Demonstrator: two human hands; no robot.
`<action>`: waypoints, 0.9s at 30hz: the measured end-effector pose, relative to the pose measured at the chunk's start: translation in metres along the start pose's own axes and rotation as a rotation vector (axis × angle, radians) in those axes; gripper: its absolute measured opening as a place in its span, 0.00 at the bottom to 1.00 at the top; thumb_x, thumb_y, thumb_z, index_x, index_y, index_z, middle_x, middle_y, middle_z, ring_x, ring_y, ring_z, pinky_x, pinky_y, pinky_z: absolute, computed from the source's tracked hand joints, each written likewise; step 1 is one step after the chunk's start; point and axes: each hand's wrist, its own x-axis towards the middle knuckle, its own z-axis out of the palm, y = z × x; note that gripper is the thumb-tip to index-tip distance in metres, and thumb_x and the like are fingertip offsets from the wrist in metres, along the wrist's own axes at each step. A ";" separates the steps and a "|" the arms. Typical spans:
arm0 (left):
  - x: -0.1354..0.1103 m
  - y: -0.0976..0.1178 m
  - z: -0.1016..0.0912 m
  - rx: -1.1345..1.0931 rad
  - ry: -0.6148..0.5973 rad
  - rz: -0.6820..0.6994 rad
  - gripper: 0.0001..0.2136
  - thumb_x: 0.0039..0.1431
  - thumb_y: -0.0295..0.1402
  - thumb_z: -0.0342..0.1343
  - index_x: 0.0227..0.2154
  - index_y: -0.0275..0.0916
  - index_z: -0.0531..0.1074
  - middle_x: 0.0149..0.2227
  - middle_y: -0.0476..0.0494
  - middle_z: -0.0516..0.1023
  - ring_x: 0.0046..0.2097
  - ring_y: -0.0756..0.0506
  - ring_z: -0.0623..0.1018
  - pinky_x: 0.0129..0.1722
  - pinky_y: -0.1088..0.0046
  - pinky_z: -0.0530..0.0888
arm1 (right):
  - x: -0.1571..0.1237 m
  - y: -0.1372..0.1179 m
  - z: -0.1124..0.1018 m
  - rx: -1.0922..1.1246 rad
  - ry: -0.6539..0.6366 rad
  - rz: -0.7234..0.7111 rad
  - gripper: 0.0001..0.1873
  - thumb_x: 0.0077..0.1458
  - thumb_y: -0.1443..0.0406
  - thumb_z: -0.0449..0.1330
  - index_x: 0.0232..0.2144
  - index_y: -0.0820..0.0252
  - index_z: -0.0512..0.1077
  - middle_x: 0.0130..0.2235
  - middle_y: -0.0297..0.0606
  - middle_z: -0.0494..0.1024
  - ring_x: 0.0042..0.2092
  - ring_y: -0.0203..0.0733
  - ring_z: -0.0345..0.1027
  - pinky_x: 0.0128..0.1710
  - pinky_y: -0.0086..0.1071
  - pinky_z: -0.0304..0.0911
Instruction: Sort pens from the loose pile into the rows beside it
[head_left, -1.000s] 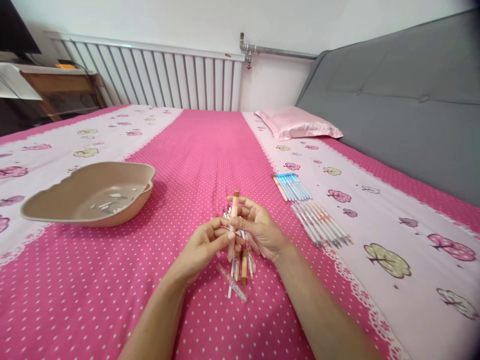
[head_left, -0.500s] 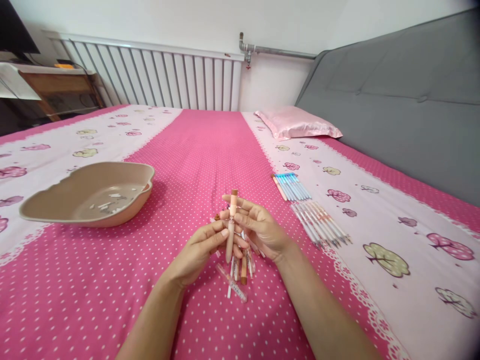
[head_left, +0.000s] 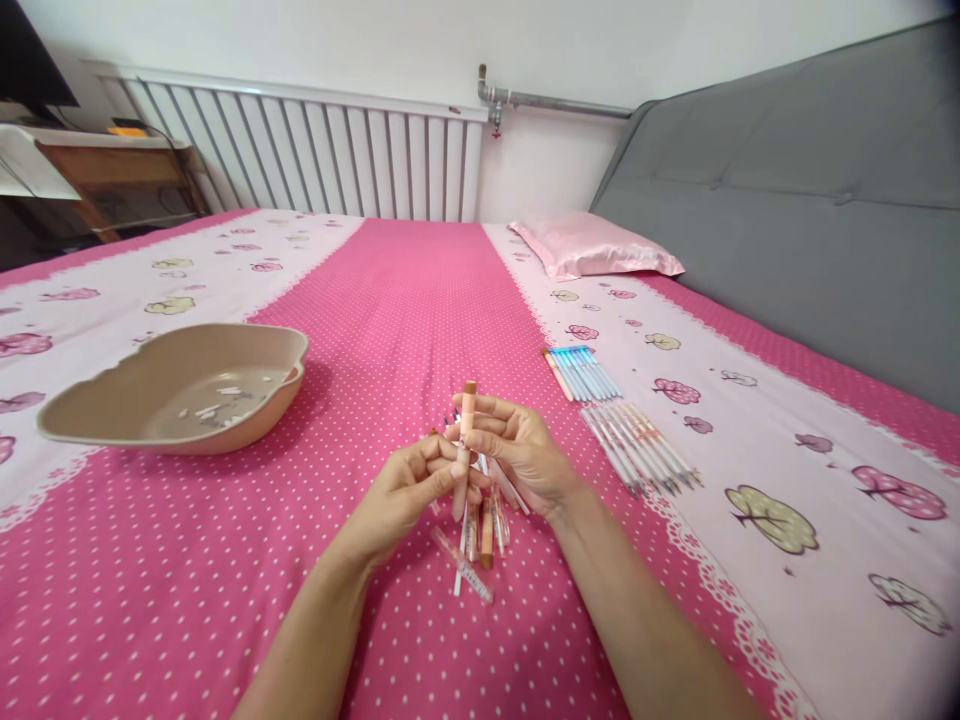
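Observation:
Both hands hold one pen (head_left: 468, 410), upright in front of me, with a brown tip at its top end and a peach upper part. My left hand (head_left: 409, 490) pinches its paler lower part between thumb and fingers. Higher up, my right hand (head_left: 529, 455) grips the peach part with thumb and fingers. Beneath the hands lies a loose pile of pen parts: a clear cap (head_left: 472, 580), a peach tube with a brown end (head_left: 487, 540), and several thin white and clear pieces. The fingers hide part of the pile.
A beige basin (head_left: 172, 430) with small white bits inside stands at left. To the right lie a row of blue-topped pens (head_left: 585, 375) and a row of pale pens (head_left: 637, 448). Behind are a pink pillow (head_left: 600, 247), grey headboard (head_left: 787, 190) and white radiator (head_left: 337, 150).
The upper and lower parts of the pen have come closer together; the gap between them has closed. My right hand has shifted slightly down, and both hands stay on the pen.

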 end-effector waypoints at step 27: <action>-0.001 0.004 -0.006 -0.128 0.521 0.143 0.09 0.47 0.32 0.62 0.28 0.35 0.68 0.24 0.50 0.75 0.25 0.51 0.75 0.24 0.79 0.72 | 0.005 0.013 0.000 -0.624 0.150 -0.249 0.12 0.54 0.63 0.58 0.42 0.57 0.71 0.41 0.39 0.76 0.43 0.38 0.69 0.45 0.36 0.63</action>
